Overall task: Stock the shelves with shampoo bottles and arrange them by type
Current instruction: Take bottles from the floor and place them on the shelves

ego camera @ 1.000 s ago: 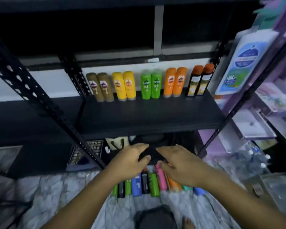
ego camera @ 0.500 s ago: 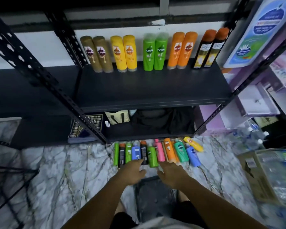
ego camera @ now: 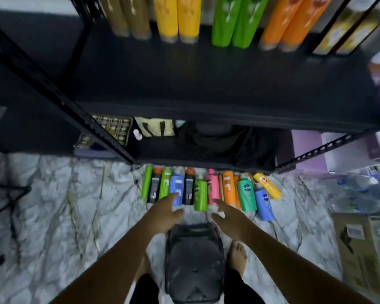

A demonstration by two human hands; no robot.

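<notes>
Several shampoo bottles lie in a row on the marble floor below the black shelf (ego camera: 206, 84): green, black, a blue bottle (ego camera: 177, 185), a green bottle (ego camera: 200, 195), a pink bottle (ego camera: 213, 187), orange, teal and yellow. My left hand (ego camera: 166, 212) reaches down with fingers spread, its fingertips over the blue bottle's lower end. My right hand (ego camera: 227, 216) is open just below the pink bottle. Neither hand holds anything. On the shelf stand pairs of tan, yellow, green (ego camera: 233, 20) and orange bottles.
A black stool (ego camera: 194, 264) stands between my bare feet. The lower shelf holds a patterned box (ego camera: 110, 130), a cream bag and a black bag. A cardboard box (ego camera: 364, 255) and plastic-wrapped water bottles sit on the floor at right. A black wire stand is at left.
The view tilted down from the shelf to the floor. Both hands dropped from shelf height toward the row of bottles and opened their fingers.
</notes>
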